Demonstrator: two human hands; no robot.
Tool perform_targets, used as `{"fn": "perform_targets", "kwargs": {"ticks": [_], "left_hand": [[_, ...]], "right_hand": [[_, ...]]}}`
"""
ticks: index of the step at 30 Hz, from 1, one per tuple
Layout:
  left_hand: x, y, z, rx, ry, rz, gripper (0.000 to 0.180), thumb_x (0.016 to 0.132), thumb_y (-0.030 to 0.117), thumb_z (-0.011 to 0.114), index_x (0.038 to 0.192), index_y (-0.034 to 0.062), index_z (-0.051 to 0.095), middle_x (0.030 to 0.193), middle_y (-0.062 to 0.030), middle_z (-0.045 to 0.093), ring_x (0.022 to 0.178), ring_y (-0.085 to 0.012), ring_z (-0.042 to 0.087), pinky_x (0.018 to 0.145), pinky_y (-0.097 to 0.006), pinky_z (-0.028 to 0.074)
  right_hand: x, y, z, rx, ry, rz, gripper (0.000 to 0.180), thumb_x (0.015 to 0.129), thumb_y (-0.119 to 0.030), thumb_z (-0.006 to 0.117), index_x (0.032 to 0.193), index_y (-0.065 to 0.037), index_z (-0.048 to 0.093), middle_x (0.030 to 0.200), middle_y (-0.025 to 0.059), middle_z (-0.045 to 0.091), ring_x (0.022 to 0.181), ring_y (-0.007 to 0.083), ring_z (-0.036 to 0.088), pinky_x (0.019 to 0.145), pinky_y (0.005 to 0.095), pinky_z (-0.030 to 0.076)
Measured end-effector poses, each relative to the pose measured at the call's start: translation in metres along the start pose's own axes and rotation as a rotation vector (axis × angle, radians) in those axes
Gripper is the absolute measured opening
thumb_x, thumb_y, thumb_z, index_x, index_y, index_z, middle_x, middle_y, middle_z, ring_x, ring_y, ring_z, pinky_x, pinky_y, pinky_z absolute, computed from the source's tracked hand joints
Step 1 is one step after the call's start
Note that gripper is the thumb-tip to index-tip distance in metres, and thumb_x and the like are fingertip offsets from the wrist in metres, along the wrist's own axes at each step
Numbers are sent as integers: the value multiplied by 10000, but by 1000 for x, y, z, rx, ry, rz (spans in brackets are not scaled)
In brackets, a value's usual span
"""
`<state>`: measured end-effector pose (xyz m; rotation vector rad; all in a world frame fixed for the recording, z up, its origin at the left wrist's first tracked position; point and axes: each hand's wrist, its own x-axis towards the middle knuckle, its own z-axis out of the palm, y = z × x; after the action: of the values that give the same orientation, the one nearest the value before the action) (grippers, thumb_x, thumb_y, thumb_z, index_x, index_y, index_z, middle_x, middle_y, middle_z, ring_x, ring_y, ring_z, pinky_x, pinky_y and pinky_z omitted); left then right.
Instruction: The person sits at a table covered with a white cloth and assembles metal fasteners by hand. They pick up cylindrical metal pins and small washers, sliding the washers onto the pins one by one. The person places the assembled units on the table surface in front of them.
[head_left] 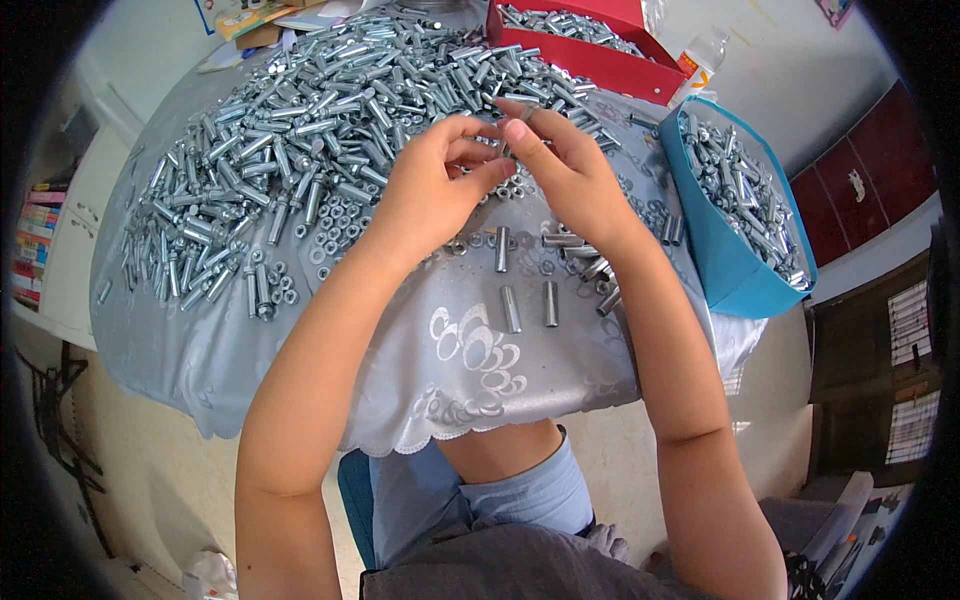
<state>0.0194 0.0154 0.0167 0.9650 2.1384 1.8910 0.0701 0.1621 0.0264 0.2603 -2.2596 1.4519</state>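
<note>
My left hand (pixel 435 185) and my right hand (pixel 578 175) meet over the middle of the table, fingertips close together. The fingers of both are curled into a pinch. Whatever small part sits between them is mostly hidden; a small ring-shaped metal piece (pixel 528 115) shows by the right fingers. Just below lie loose hex nuts (pixel 510 188) and washers. Closer to the table's front edge are metal sleeves, one standing out as a short tube (pixel 551 304). Behind and left of my hands spreads a big pile of silver expansion bolts (pixel 330 110).
A blue box (pixel 740 270) full of bolts stands at the right edge, and a red box (pixel 590 70) with more at the back. Beside it is a plastic bottle (pixel 700 62). The grey patterned tablecloth (pixel 400 370) hangs over the front edge.
</note>
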Motion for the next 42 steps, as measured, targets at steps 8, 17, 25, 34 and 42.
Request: {"fn": "perform_targets", "kwargs": {"ticks": [8, 17, 25, 34, 42], "left_hand": [[2, -2, -1, -63, 102, 111, 350, 769, 101, 667, 1079, 22, 524, 840, -92, 649, 696, -93, 563, 637, -225, 449], [5, 7, -7, -230, 159, 37, 238, 773, 209, 687, 855, 11, 584, 710, -29, 607, 635, -55, 536, 551, -177, 404], [-3, 23, -5, -321, -212, -450, 509, 833, 580, 462, 596, 133, 405, 499, 82, 265, 427, -34, 225, 420, -212, 189], [2, 13, -12, -353, -71, -325, 492, 863, 526, 457, 566, 149, 344, 482, 89, 241, 414, -40, 195, 413, -210, 178], [5, 10, -12, -474, 35, -381, 418, 877, 399, 477, 584, 144, 322, 475, 77, 197, 393, -51, 186, 412, -225, 187]], "right_hand": [[-2, -7, 3, 89, -10, 12, 372, 907, -282, 474, 1055, 49, 556, 925, 120, 588, 858, 159, 542, 764, 271, 428], [-4, -6, 0, 20, -136, 49, 312, 891, -251, 512, 856, 46, 604, 635, 27, 542, 584, 80, 463, 544, 238, 397], [-7, -22, -6, 48, -215, 103, 365, 905, -289, 484, 777, 29, 610, 611, 20, 530, 568, 88, 458, 533, 243, 387], [-5, -27, -27, -311, -336, 98, 284, 781, -268, 664, 693, -5, 604, 634, 1, 525, 609, 63, 442, 538, 234, 364], [-9, -12, -39, -441, -639, 170, 212, 643, -193, 736, 786, -53, 666, 613, 3, 454, 599, 112, 434, 535, 260, 357]]}}
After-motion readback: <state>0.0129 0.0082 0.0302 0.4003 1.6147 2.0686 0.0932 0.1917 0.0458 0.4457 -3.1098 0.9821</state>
